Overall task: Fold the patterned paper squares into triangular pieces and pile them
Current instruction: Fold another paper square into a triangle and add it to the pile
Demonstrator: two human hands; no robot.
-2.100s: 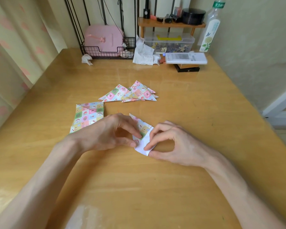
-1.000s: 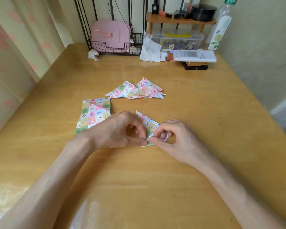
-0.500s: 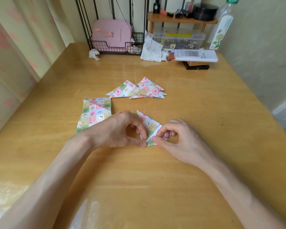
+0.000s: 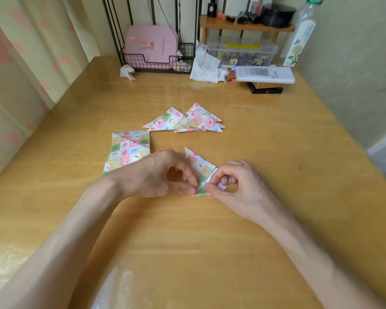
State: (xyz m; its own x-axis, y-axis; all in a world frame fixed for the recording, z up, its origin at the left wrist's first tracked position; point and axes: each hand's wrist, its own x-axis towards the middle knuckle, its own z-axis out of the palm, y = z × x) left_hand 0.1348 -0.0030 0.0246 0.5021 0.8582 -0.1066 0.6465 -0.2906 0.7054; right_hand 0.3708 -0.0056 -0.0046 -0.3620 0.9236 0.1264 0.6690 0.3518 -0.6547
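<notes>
Left hand (image 4: pixel 156 175), right hand (image 4: pixel 243 186) pinching paper piece (image 4: pixel 198 166), tip pointing away-left

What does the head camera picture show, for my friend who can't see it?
The left hand and right hand pinch a half-folded patterned paper on a wooden table. Beyond it lies a pile of folded triangles, with a stack of flat squares at the left.

table (image 4: pixel 276 134): glossy wood | curtain (image 4: pixel 20 63): left, pink-patterned | wall (image 4: pixel 354 63): right, pale
</notes>
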